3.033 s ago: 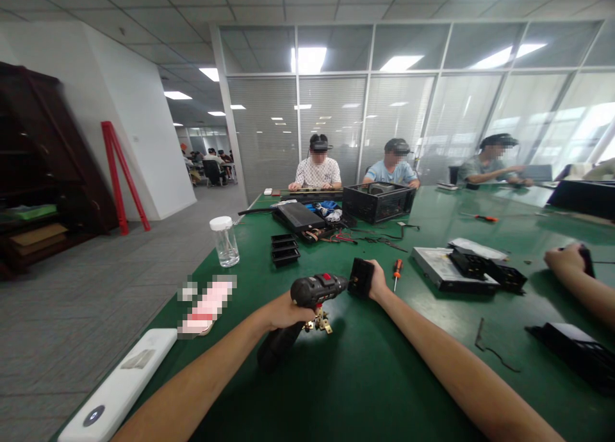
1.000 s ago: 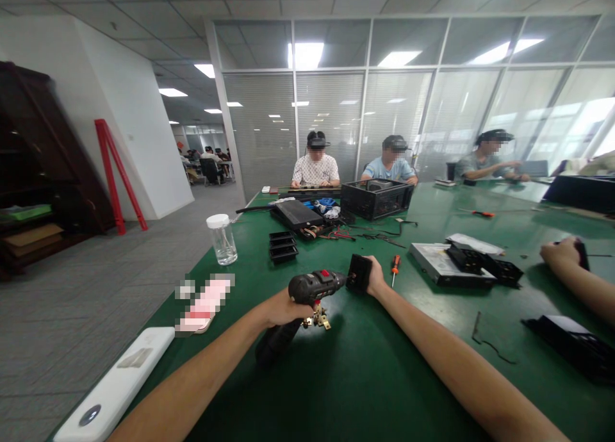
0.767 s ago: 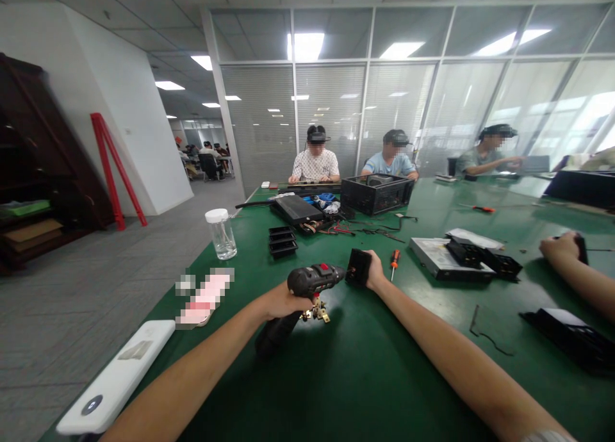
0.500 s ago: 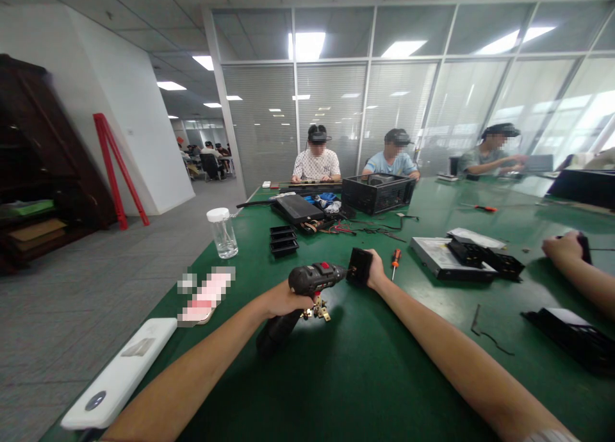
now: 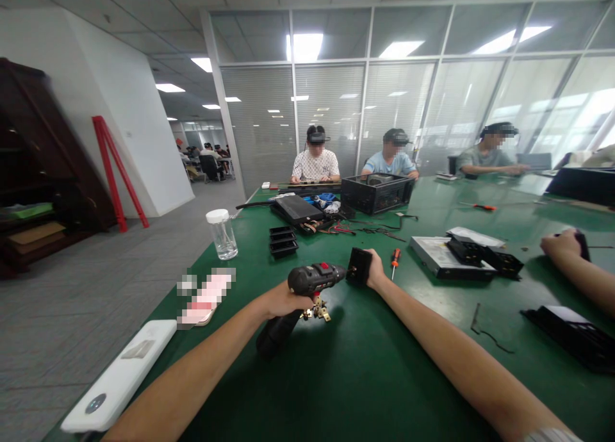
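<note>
Since the frame half a second earlier, the co-worker at far right [image 5: 485,161] has lowered a raised forearm toward the tabletop; the wearer's hands show almost no displacement.

The left hand [image 5: 288,301] is wrapped around the grip of a black cordless drill [image 5: 313,279], whose chuck points rightward. The right hand [image 5: 376,269] is closed on the right side of a black box-shaped part [image 5: 358,266], its fingers partly hidden behind. The part is held tilted above the green table [image 5: 336,384], at the chuck's end; whether the drill's tip touches it cannot be told.

Small brass-coloured metal pieces [image 5: 321,312] lie just below the drill. An orange-handled screwdriver [image 5: 394,260] lies right of the right hand. Farther right, black parts [image 5: 465,251] rest on a flat silver drive unit [image 5: 435,256]. Three black trays [image 5: 282,245] stand beyond the drill, near a white-lidded clear jar [image 5: 224,237]. An open black computer case [image 5: 377,195] stands farther back. At the right edge, a co-worker's hand [image 5: 563,245] grasps a dark object.
</note>
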Demonstrator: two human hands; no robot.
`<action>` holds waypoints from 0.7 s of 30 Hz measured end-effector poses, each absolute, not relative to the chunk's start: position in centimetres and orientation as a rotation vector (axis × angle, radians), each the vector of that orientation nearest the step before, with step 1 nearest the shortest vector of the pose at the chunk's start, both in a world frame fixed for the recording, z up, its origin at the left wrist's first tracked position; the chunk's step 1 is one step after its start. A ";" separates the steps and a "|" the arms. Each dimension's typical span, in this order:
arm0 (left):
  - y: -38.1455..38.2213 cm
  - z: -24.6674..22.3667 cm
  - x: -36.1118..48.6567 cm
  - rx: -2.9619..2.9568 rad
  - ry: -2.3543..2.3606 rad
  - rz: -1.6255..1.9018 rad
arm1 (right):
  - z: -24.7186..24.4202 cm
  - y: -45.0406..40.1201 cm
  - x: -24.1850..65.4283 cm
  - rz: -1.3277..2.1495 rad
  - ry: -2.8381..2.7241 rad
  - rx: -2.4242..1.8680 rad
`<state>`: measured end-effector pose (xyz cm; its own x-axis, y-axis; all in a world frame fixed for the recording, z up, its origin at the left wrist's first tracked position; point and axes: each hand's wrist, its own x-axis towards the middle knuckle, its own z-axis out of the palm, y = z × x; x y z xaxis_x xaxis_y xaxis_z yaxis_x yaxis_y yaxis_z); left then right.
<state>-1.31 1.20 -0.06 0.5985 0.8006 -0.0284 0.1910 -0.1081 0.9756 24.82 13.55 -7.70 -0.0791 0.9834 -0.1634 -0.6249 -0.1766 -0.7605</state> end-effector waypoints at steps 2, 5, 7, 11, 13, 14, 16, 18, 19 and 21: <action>1.2 0.0 -1.3 1.630 0.832 0.640 | -7.7 13.5 24.8 1.592 -0.610 -0.798; 1.2 0.0 -1.2 1.624 0.814 0.636 | -7.6 13.5 24.8 1.600 -0.611 -0.795; 1.2 0.0 -1.2 1.619 0.793 0.636 | -7.6 13.4 24.8 1.611 -0.609 -0.798; 1.3 0.0 -1.2 1.620 0.781 0.647 | -7.6 13.4 24.8 1.613 -0.605 -0.802; 1.3 0.0 -1.2 1.621 0.793 0.649 | -7.6 13.4 24.9 1.617 -0.605 -0.790; 1.3 0.0 -1.2 1.623 0.797 0.649 | -7.6 13.5 24.9 1.621 -0.606 -0.784; 1.3 0.0 -1.3 1.624 0.798 0.648 | -7.6 13.5 24.9 1.627 -0.606 -0.777; 1.3 0.0 -1.3 1.619 0.795 0.646 | -7.6 13.4 24.9 1.626 -0.602 -0.784; 1.3 0.0 -1.3 1.615 0.795 0.644 | -7.6 13.4 24.9 1.623 -0.598 -0.791; 1.3 0.0 -1.4 1.612 0.796 0.647 | -7.5 13.3 24.8 1.621 -0.591 -0.802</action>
<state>-1.37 1.29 -0.05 0.6157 0.7879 -0.0122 0.1496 -0.1017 0.9835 24.81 13.34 -7.48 -0.0899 0.9791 -0.1825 -0.6320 -0.1977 -0.7494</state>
